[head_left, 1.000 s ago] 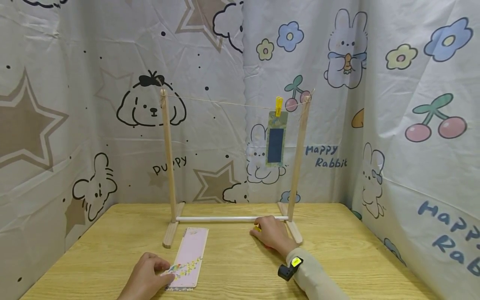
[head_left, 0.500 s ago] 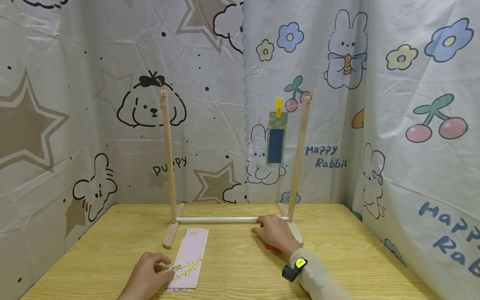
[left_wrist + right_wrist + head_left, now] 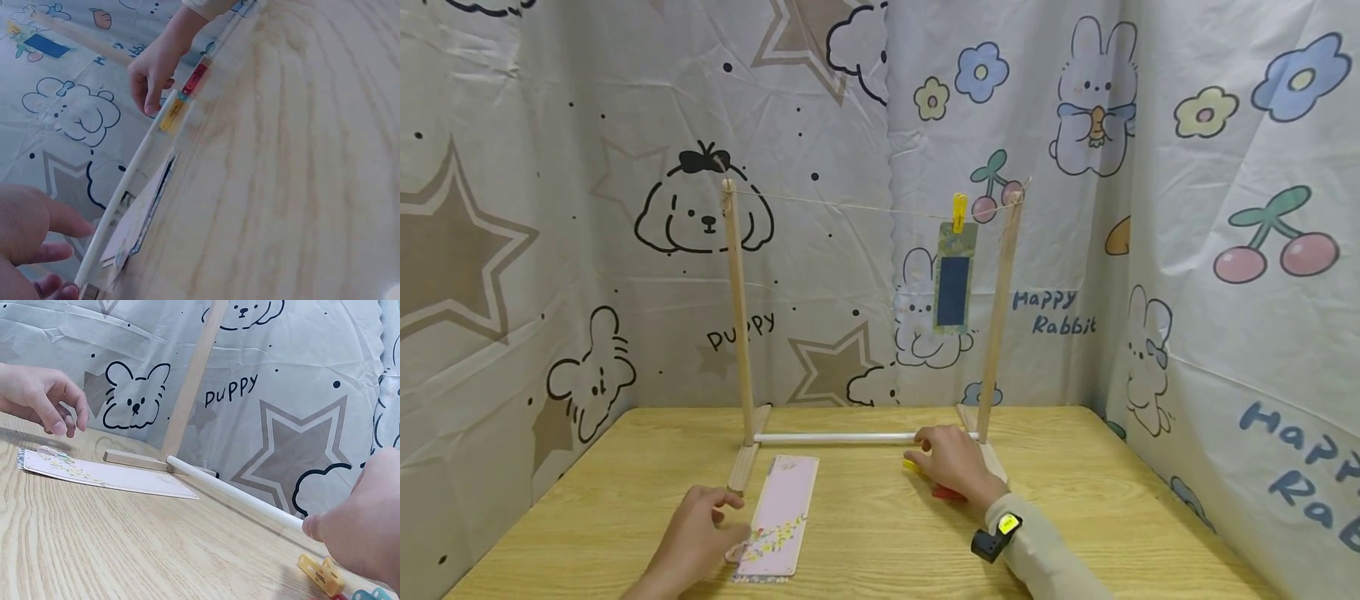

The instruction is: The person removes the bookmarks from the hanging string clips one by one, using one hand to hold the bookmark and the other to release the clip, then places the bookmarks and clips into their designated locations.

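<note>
A pink bookmark-like card point(image 3: 784, 500) with yellow flowers lies on the table, on top of other patterned cards. Beside its near left corner is my left hand point(image 3: 694, 533), its fingers loosely bent around nothing; the right wrist view shows this left hand point(image 3: 47, 400) raised above the cards. My right hand point(image 3: 953, 462) hovers by the right end of the white rod point(image 3: 842, 438), fingers drooping. Under and beside it lie clips: a yellow clip point(image 3: 322, 575), a teal clip point(image 3: 373, 595) and a red clip point(image 3: 195, 80). Whether the right fingertips touch the rod, I cannot tell.
Two wooden posts point(image 3: 739, 317) on feet carry a string point(image 3: 842, 204). From it, near the right post, a yellow clip point(image 3: 959, 213) holds a green card with a blue panel point(image 3: 952, 290). Printed curtains point(image 3: 820, 108) surround the wooden table point(image 3: 865, 542).
My left hand has come off the cards' edge, its fingers rising and loosening. The right hand has shifted slightly right, showing more of the red clip.
</note>
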Demonstrator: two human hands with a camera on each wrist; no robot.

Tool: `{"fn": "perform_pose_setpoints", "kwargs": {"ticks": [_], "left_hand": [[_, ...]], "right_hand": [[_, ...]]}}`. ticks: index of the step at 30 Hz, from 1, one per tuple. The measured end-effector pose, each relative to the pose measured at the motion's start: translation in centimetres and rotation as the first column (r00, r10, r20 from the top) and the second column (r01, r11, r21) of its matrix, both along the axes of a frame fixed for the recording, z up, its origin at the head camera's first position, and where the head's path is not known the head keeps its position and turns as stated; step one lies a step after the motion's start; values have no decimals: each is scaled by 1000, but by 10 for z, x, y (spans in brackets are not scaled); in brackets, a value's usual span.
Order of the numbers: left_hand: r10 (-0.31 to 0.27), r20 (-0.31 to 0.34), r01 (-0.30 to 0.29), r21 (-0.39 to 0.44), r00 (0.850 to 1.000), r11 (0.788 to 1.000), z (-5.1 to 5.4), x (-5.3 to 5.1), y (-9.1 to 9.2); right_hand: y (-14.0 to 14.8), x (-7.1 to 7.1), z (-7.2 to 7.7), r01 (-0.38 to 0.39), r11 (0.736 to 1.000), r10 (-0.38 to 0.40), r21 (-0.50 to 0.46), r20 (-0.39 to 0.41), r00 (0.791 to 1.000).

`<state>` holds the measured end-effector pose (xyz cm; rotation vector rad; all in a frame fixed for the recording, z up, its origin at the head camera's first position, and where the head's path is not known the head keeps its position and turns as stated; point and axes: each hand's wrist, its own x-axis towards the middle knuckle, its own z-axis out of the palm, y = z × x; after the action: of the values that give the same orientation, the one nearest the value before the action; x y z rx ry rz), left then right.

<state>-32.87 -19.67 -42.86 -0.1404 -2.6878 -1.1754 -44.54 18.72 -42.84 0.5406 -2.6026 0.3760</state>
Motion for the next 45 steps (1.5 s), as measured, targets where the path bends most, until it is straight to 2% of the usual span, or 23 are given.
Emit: {"fn": "perform_pose_setpoints", "kwargs": {"ticks": [10, 17, 21, 31, 37, 45], "left_hand": [[-84, -65, 86, 30, 994, 996, 18, -2, 8], [-149, -136, 160, 76, 980, 984, 32, -9, 22], [-154, -161, 172, 106, 975, 979, 38, -14, 29], [-163, -193, 195, 158, 968, 968, 44, -21, 38], [-156, -211, 190, 150, 965, 970, 49, -29, 43], [-179, -260, 222, 149, 949, 964, 55, -38, 50]], "right_hand": [[5, 6, 17, -42, 998, 43, -38, 27, 999], [15, 12, 31, -10, 997, 12, -70, 23, 1000], [19, 11, 38, -12, 997, 13, -73, 16, 1000], [20, 13, 50, -36, 993, 35, -110, -8, 999], [25, 12, 59, -26, 990, 23, -141, -18, 1000], [32, 12, 78, -72, 978, 57, -196, -81, 995]]}}
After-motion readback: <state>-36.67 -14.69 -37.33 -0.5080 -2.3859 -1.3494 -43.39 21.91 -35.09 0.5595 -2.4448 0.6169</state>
